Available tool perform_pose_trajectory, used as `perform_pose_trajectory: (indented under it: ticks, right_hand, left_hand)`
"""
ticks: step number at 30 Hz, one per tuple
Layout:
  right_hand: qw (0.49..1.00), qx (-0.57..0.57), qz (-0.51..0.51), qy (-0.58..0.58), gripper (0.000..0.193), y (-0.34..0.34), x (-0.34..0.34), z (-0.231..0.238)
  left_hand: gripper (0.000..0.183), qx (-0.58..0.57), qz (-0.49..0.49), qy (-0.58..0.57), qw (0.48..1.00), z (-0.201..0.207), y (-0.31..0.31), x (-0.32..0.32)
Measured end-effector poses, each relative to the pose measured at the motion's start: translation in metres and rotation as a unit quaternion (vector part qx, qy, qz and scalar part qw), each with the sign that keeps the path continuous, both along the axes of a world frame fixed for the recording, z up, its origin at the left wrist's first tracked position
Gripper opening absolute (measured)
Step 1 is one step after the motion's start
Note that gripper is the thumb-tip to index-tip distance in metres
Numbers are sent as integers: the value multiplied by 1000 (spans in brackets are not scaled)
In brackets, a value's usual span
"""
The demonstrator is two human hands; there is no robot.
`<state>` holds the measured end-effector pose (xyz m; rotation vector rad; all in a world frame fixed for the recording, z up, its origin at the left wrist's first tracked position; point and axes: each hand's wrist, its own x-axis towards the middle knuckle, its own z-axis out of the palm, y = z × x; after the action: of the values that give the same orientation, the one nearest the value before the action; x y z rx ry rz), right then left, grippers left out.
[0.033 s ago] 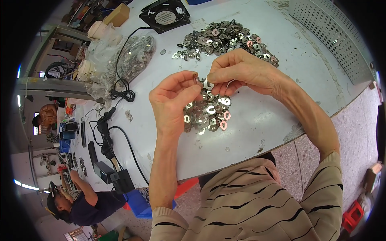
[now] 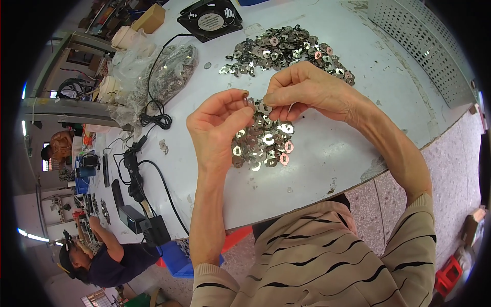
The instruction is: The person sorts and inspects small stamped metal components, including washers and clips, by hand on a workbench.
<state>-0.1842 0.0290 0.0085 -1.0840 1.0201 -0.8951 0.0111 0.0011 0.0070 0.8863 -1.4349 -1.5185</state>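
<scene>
Over a small pile of shiny, roundish metal pieces (image 2: 263, 146) with cut-outs, both my hands meet. My right hand (image 2: 317, 97) pinches one flat metal disc (image 2: 264, 108) between thumb and fingers. Just left of it, my left hand (image 2: 217, 123) has its thumb and fingertips closed around a small part at their tips, too small to name. The two pinches are a short gap apart. Behind my hands lies a larger heap of the same metal pieces (image 2: 279, 47), mostly dark grey with a few coppery ones.
A black fan (image 2: 209, 20) stands at the back. Clear plastic bags of metal parts (image 2: 176, 71) lie at left, beside black cables and a power adapter (image 2: 156, 230). A perforated metal tray (image 2: 419, 43) stands far right. Another person (image 2: 110, 258) works at lower left.
My left hand has shifted slightly left, away from my right hand. The disc in my right hand has tilted and looks darker.
</scene>
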Motion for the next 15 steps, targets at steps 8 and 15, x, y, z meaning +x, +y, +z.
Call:
perform_pose_trajectory:
  ticks: [8,15]
  right_hand:
    - [962,-168,89,196,14,4,6,-6]
    - [884,-289,-88,357,8,-14,-32,-2]
  left_hand:
    - [21,-130,-5,-292,948,10,-8,13]
    - [18,-165,2,-357,919,12,-5,13]
